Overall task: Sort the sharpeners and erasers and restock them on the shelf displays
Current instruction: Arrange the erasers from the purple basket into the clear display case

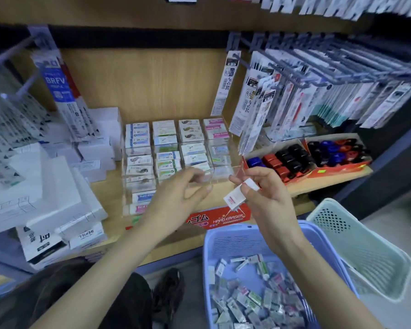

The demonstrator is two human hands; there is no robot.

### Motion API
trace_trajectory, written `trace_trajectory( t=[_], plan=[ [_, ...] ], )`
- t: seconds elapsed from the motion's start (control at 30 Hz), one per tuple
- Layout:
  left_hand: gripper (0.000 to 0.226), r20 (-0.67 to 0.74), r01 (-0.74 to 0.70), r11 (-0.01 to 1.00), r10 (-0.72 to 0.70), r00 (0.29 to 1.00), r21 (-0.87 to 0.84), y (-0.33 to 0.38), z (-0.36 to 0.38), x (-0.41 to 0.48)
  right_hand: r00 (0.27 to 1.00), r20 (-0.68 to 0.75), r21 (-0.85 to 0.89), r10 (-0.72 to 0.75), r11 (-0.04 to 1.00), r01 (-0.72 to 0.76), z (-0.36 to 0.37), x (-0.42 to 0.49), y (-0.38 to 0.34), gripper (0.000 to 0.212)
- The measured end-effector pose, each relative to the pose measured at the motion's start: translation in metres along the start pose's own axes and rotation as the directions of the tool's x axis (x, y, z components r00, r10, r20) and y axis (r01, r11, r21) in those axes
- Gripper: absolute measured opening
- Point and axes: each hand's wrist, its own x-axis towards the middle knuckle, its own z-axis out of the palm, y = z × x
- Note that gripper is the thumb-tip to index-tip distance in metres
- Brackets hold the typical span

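Blue basket sits below the acrylic display; right hand pinches an eraser, left hand loosely curled, apparently empty: matching compartment likely next.

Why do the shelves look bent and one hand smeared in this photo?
Head view: the wide lens bows the shelf and stretches the corners; the left hand has motion-blurred fingers, while the right hand and the eraser it pinches look crisper; the hanging packets at left and the contents of the blue basket look soft; the light is even, without harsh glare.
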Motion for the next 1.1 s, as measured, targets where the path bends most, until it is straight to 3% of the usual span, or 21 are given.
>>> trace_trajectory(
  t=[0.07, 0.13, 0.2, 0.27, 0.37, 0.47, 0.67, 0.83, 0.93, 1.0, 1.1],
  plan=[
    [0.034, 0.09, 0.039, 0.96, -0.014, 0.996, -0.277, 0.023, 0.001, -0.026, 0.999, 0.026, 0.043, -0.021, 0.999, 0.02, -0.001, -0.01, -0.005, 0.022],
    [0.039, 0.099, 0.024, 0.944, 0.009, 0.995, -0.33, 0.032, 0.009, -0.046, 0.998, 0.042, 0.057, -0.044, 0.997, 0.041, 0.002, -0.021, -0.008, 0.021],
    [0.027, 0.03, -0.042, 0.948, 0.054, 0.998, -0.316, 0.035, 0.016, -0.056, 0.998, 0.044, 0.054, -0.051, 0.997, 0.049, 0.005, -0.031, -0.009, 0.019],
    [0.011, 0.012, -0.018, 0.924, 0.024, 1.0, -0.381, 0.038, 0.017, -0.062, 0.998, 0.054, 0.061, -0.038, 0.998, 0.034, 0.004, -0.038, -0.01, 0.009],
    [0.039, 0.121, 0.157, 0.826, -0.108, 0.987, -0.541, 0.042, 0.011, -0.066, 0.995, 0.097, 0.06, 0.022, 0.998, -0.028, -0.005, -0.047, -0.013, 0.013],
    [0.049, 0.196, 0.232, 0.821, -0.15, 0.969, -0.521, 0.046, 0.006, -0.071, 0.994, 0.111, -0.037, 0.015, 0.999, -0.011, -0.008, -0.056, -0.017, 0.015],
    [0.047, 0.228, 0.224, 0.852, -0.127, 0.965, -0.474, 0.047, 0.005, -0.072, 0.999, 0.02, -0.026, 0.033, 0.999, -0.033, -0.008, -0.062, -0.02, 0.02],
    [0.01, 0.229, 0.216, 0.85, -0.116, 0.967, -0.481, 0.041, 0.005, -0.059, 0.992, -0.097, 0.024, 0.086, 0.996, -0.084, -0.009, -0.06, -0.011, 0.01],
    [0.011, 0.224, 0.249, 0.835, -0.156, 0.962, -0.491, 0.028, 0.003, -0.048, 0.989, -0.092, 0.065, 0.119, 0.991, -0.113, -0.005, -0.055, -0.006, 0.012],
    [0.013, 0.241, 0.292, 0.817, -0.193, 0.951, -0.498, 0.019, -0.002, -0.042, 0.996, -0.042, -0.034, 0.081, 0.996, -0.083, -0.001, -0.049, 0.0, 0.022],
    [0.011, 0.279, 0.333, 0.799, -0.216, 0.936, -0.5, 0.004, -0.009, -0.035, 0.997, 0.071, -0.346, -0.02, 0.937, 0.043, 0.002, -0.036, 0.011, 0.028]
  ],
)
